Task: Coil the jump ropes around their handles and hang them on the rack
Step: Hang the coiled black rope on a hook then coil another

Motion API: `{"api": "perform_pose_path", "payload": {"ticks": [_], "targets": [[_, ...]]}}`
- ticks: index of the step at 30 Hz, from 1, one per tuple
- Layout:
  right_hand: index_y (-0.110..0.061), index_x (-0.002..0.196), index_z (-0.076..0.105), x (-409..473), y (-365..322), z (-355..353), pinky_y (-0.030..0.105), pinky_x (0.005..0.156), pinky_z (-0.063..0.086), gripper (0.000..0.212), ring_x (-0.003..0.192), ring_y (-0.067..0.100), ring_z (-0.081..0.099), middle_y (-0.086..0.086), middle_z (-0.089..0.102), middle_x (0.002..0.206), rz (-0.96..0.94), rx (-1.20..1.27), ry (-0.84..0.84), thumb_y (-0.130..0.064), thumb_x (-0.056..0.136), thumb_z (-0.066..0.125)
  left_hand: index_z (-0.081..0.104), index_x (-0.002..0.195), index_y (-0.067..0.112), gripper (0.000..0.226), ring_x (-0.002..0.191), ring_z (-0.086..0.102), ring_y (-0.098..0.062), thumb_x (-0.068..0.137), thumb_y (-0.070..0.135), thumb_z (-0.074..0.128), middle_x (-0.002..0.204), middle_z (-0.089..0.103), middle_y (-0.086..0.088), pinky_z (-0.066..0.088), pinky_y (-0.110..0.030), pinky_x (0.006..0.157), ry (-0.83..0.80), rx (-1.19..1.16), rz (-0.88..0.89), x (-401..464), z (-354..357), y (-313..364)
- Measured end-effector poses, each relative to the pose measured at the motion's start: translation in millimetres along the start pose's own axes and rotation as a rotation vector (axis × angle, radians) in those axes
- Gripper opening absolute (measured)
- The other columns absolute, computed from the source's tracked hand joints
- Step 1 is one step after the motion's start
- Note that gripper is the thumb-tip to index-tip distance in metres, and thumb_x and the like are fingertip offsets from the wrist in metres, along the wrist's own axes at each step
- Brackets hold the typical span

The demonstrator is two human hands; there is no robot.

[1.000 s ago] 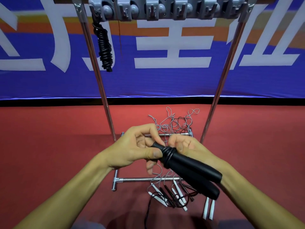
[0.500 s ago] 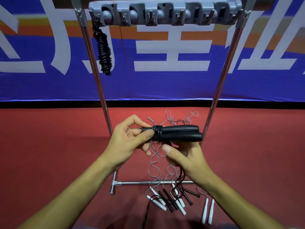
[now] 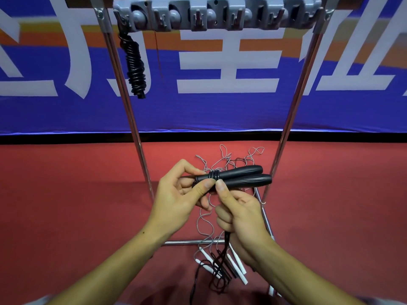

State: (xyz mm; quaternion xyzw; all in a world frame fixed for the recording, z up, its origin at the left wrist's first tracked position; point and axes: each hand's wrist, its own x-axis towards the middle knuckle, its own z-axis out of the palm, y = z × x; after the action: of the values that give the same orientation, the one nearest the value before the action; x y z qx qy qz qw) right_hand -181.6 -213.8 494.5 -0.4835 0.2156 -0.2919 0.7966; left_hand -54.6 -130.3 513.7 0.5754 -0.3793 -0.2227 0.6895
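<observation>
One view only, from a camera worn on the head, wide-angle, looking forward and down. Very near to the left hand (image 3: 176, 192) and right hand (image 3: 240, 214), both in the lower centre with the forearms coming in from the bottom corners. Beyond the hands, a red floor (image 3: 66, 194) and the rack (image 3: 217, 15), its hook bar at the top edge, above and behind them. Farther back, facing the lens, a blue banner (image 3: 220, 111). Straight lines bent towards the edges.

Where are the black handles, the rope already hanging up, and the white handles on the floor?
black handles (image 3: 240, 178), head view, middle of the pair
hanging coiled rope (image 3: 136, 67), head view, mid-coil
white handles (image 3: 236, 259), head view, one handle's shaft
</observation>
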Motion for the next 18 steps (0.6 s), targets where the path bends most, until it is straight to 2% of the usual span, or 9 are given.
{"api": "perform_pose_path", "payload": {"ticks": [2,4,10,12,14,16,18], "targets": [[-0.012,0.067,0.038,-1,0,1,0.024,0.042,0.010,0.050,0.050,0.011,0.011,0.004,0.013,0.066,0.015,0.033,-0.018,-0.040,0.094,0.071,0.054,0.102,-0.003,0.032,0.051,0.064,-0.029,0.086,0.014,0.077,0.066,0.070,-0.012,0.062,-0.042,0.058,0.001,0.005,-0.011,-1,1,0],[-0.020,0.068,0.034,-1,-2,0,0.024,0.043,0.011,0.045,0.051,0.011,0.011,0.003,0.013,0.066,0.028,0.035,-0.041,-0.037,0.097,0.065,0.055,0.105,0.000,0.031,0.053,0.065,-0.027,0.087,0.016,0.076,0.071,0.072,-0.013,0.064,-0.043,0.061,-0.025,0.024,-0.028,-1,0,-1],[-0.020,0.068,0.038,1,3,-3,0.022,0.043,0.012,0.042,0.051,0.009,0.012,0.001,0.013,0.066,0.066,0.065,-0.110,-0.036,0.102,0.057,0.060,0.116,0.014,0.032,0.054,0.066,-0.030,0.090,0.023,0.076,0.079,0.074,-0.022,0.064,-0.045,0.062,-0.089,0.103,-0.061,2,-7,-4],[-0.008,0.068,0.037,3,4,-5,0.021,0.042,0.014,0.048,0.050,0.009,0.012,0.001,0.013,0.065,0.053,0.019,-0.127,-0.035,0.102,0.057,0.066,0.124,0.018,0.032,0.057,0.069,-0.031,0.093,0.023,0.074,0.083,0.073,-0.023,0.064,-0.044,0.065,-0.122,0.130,-0.066,3,-11,-4],[0.003,0.070,0.046,6,2,-7,0.020,0.042,0.016,0.051,0.049,0.010,0.014,0.001,0.016,0.063,0.048,-0.023,-0.129,-0.036,0.101,0.058,0.070,0.132,0.025,0.037,0.059,0.070,-0.030,0.096,0.022,0.072,0.083,0.071,-0.020,0.065,-0.048,0.068,-0.164,0.152,-0.072,4,-14,-3],[-0.011,0.068,0.061,7,-3,-8,0.022,0.043,0.015,0.043,0.049,0.011,0.016,0.001,0.022,0.059,0.034,-0.108,-0.128,-0.040,0.099,0.059,0.070,0.136,0.028,0.040,0.059,0.068,-0.030,0.097,0.022,0.070,0.080,0.072,-0.012,0.066,-0.052,0.070,-0.209,0.128,-0.116,5,-15,-1],[-0.016,0.062,0.058,8,-6,-9,0.025,0.045,0.016,0.047,0.048,0.013,0.018,0.001,0.029,0.054,0.005,-0.248,-0.143,-0.044,0.100,0.057,0.070,0.135,0.023,0.040,0.060,0.066,-0.030,0.095,0.025,0.068,0.078,0.071,-0.010,0.066,-0.053,0.071,-0.248,0.089,-0.163,7,-18,1]]}}
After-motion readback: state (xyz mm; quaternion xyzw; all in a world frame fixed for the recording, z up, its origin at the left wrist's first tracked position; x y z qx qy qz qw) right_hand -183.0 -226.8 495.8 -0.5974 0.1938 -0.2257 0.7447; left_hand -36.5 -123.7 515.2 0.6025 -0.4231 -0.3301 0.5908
